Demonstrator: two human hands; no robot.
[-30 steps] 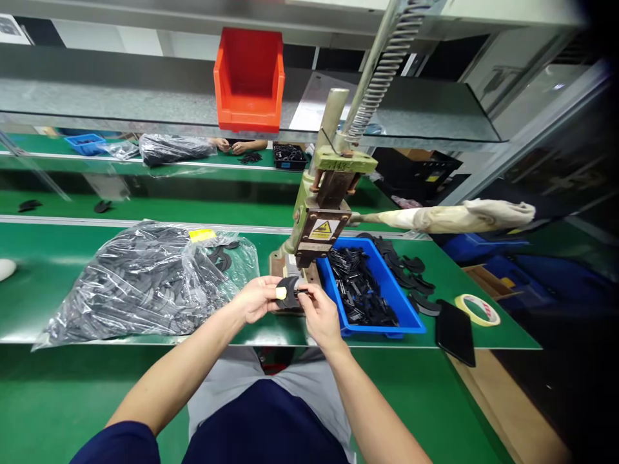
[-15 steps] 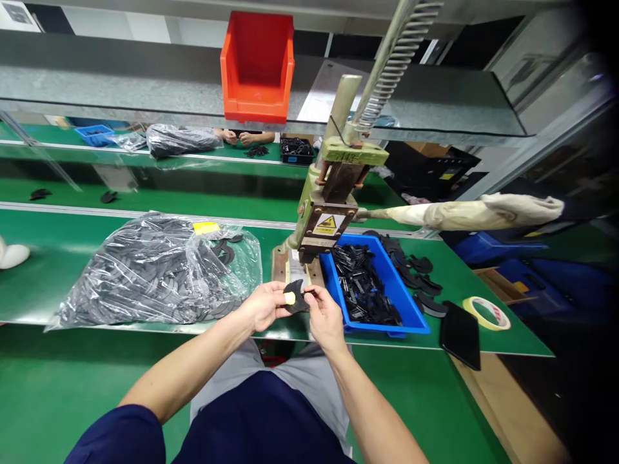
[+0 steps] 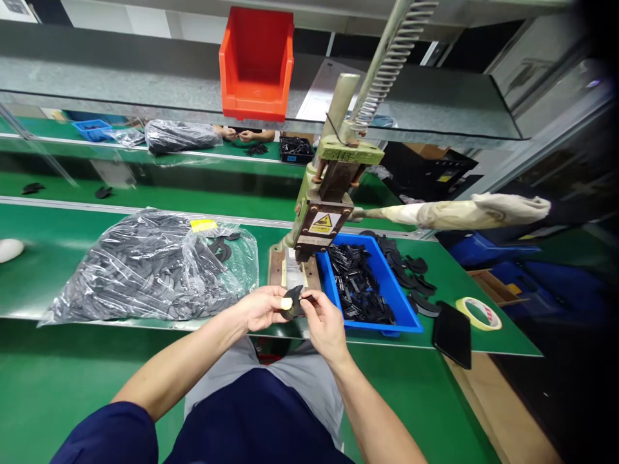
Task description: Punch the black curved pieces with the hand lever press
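Between my two hands is a black curved plastic part, held just in front of the base of a hand press. My left hand grips the part's left side, with something yellow on the thumb. The fingers of my right hand are pinched at its right edge; whether a smaller piece is between them I cannot make out. Right of the press stands a blue bin full of small black parts. To the left lies a clear plastic bag filled with dark curved pieces.
Several curved black pieces lie beyond the bin, near a black flat object and a roll of tape. The press's wrapped lever juts right. A red bin sits on the shelf above. Another person's hands show behind.
The black part has turned slightly in my hands, and my right fingers have shifted along its edge. The whole view has moved a little.
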